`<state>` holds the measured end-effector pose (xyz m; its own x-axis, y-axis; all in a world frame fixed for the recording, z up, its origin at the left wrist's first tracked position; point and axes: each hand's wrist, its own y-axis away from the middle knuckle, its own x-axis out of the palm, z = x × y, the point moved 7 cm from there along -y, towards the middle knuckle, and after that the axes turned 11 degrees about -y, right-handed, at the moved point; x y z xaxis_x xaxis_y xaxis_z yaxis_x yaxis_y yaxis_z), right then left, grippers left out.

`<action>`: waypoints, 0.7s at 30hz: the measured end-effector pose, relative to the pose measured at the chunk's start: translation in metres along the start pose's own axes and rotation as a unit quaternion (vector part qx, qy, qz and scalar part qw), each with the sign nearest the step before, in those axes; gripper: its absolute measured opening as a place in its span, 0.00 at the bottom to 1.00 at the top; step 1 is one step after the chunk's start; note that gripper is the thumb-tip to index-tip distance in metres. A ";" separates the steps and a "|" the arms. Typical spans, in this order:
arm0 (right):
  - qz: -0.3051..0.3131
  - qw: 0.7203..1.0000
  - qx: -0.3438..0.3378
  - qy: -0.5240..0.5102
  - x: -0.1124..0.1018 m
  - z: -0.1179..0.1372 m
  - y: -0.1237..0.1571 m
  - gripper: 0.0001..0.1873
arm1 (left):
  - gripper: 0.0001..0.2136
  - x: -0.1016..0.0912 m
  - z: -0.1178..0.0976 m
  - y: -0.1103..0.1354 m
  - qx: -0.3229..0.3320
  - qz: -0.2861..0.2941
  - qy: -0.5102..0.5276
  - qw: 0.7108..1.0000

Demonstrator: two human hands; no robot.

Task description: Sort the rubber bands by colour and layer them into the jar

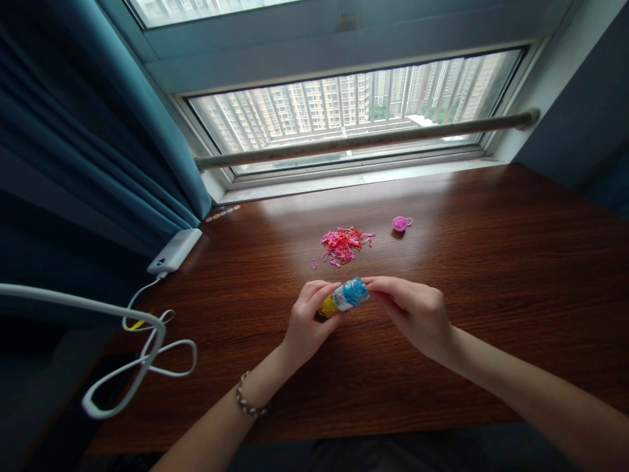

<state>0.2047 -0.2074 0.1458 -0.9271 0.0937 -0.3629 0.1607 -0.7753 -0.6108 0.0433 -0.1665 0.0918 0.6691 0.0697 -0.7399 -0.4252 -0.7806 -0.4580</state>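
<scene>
- Brown wood-grain surface [496,275] is carrying the loose things, its far edge running below a window [319,108].
- Left hand [307,318] is gripping a blue-and-yellow tube [343,298], fingers curling round the yellow end; this is probably steadying it and leaving the blue end free.
- Right hand [415,311] is pinching the blue end between thumb and fingertips; whether it is catching the clear film or what lies beneath, I cannot tell.
- The tube is staying between the surface's middle and its near edge, its blue end facing right, seemingly to suit the right hand's reach.
- A heap of pink and red plastic clips [343,244] is lying beyond the tube, toward the far edge, perhaps grouped to keep such small pieces together.
- A pink cup with a loop handle [400,224] is sitting right of the heap, well apart.
- A white power bank [175,251] is resting near the far left corner, its white cable [160,337] looping by the left edge, likely out of the hands' way.
</scene>
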 end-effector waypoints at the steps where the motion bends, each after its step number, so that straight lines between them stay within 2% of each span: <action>1: 0.011 1.000 -0.016 -0.002 0.001 0.003 0.000 0.11 | 0.17 0.000 -0.001 0.000 0.003 0.000 0.002 1.000; 4: 0.009 0.999 -0.036 -0.011 -0.001 0.010 -0.002 0.11 | 0.17 -0.001 -0.002 0.000 0.008 0.000 0.004 1.000; 9: -0.041 0.998 -0.002 -0.041 -0.008 0.011 -0.008 0.08 | 0.16 -0.002 -0.003 -0.001 0.008 -0.001 0.003 1.000; 14: -0.022 0.996 0.021 -0.078 -0.006 0.006 -0.010 0.09 | 0.16 -0.001 -0.004 -0.001 0.011 0.005 -0.001 1.000; 19: -0.057 0.998 0.009 -0.030 -0.012 0.002 -0.005 0.09 | 0.16 -0.003 -0.004 0.000 0.016 -0.005 -0.001 1.000; 21: -0.048 0.999 -0.014 0.008 -0.012 0.004 -0.002 0.10 | 0.17 -0.004 -0.004 0.000 0.018 -0.009 0.000 1.000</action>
<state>0.2136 -0.2097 0.1542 -0.9333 0.1764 -0.3129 0.0812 -0.7450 -0.6621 0.0436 -0.1692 0.0967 0.6774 0.0833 -0.7309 -0.4349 -0.7560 -0.4893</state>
